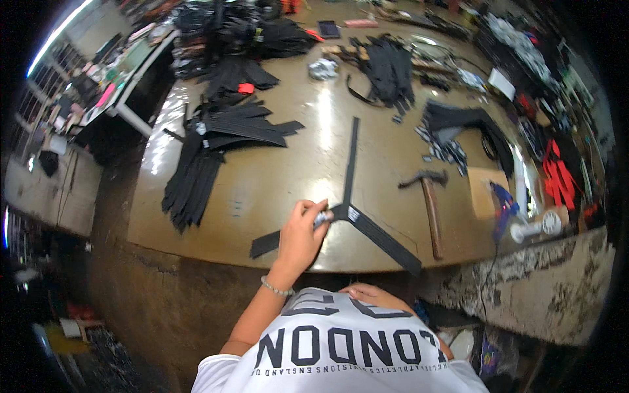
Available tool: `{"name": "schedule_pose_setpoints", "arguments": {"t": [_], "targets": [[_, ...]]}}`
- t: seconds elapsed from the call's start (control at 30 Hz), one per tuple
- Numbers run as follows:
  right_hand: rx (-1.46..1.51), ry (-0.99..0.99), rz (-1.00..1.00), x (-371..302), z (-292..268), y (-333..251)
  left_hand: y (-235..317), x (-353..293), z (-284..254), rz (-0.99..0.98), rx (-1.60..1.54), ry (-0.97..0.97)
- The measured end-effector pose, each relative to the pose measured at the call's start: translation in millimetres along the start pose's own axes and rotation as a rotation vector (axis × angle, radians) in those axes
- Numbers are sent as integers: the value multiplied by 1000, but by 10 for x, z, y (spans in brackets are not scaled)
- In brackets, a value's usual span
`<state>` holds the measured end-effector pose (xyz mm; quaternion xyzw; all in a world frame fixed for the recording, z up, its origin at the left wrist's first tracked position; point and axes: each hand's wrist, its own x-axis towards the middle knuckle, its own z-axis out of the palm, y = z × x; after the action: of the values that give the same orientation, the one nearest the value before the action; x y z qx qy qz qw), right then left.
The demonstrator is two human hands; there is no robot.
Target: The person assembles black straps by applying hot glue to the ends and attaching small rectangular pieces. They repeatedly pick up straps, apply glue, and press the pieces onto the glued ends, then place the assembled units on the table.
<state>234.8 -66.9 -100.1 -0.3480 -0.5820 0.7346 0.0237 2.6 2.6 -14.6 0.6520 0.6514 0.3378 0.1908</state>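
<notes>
A black three-armed strap piece (pixel 350 171) lies on the table near its front edge. One narrow arm points away from me, and two wider ones spread left and right. My left hand (pixel 303 230) is over the left arm, close to the joint, with fingers pinched together. A small pale bit shows at the fingertips; I cannot make out whether it is a label on the strap or a separate thing. A white label (pixel 354 214) sits on the right arm by the joint. My right hand (pixel 372 295) rests against my shirt at the table edge, its fingers mostly hidden.
Black strap bundles lie at the left (pixel 196 160) and back (pixel 390 69) of the table (pixel 275 190). A hammer (pixel 430 213) is to the right, beside folded black webbing (pixel 468 118) and a pale board (pixel 485 190). A white spool (pixel 540 224) stands at the right edge.
</notes>
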Motion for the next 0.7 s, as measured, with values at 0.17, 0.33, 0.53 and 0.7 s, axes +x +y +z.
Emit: {"name": "schedule_pose_setpoints", "arguments": {"t": [0.17,0.33,0.53,0.7], "targets": [[343,-195,0,283,-197,524,-25,-52,-138,49,16,-112],[245,-120,146,556,-232,988,-8,203,-255,-50,-206,-162],[166,38,195,609,-270,1077,-569,966,-1187,185,-153,360],[148,190,175,535,-291,890,-1498,1441,-2036,-248,156,684]]}}
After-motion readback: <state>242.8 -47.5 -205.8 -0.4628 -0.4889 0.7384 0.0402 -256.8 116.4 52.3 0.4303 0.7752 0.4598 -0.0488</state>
